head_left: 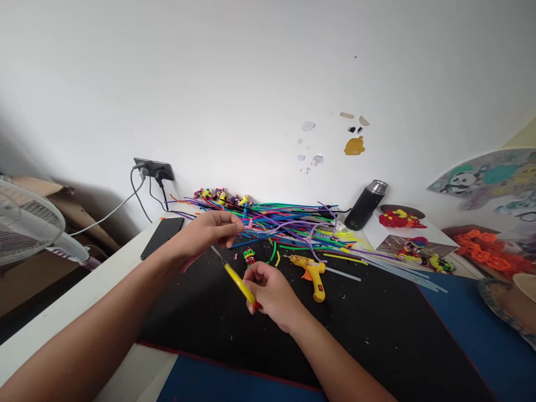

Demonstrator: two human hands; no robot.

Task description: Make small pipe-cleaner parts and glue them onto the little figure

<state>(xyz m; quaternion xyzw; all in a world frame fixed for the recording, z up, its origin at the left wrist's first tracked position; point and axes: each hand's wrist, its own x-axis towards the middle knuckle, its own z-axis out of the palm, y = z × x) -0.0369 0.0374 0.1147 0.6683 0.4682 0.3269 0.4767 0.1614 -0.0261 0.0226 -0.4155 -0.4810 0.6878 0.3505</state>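
Note:
My right hand [268, 293] is closed around a yellow-handled tool [239, 283] with a red end and a thin metal shaft pointing up and left. My left hand [215, 229] is above and to the left, its thumb and forefinger pinched together; what they hold, if anything, is too small to make out. Just behind my right hand lies a small red figure [250, 258] with a green and yellow top. A yellow glue gun [310, 273] rests on the black mat [201, 324] to the right.
Colourful pipe cleaners [293, 223] spread along the wall. A black flask [366, 205] leans at the back right, near orange fuzzy pieces [481, 251]. A phone [162, 237] lies at the left, a fan [33, 223] beyond it. Clear glue sticks [408, 271] lie on the right.

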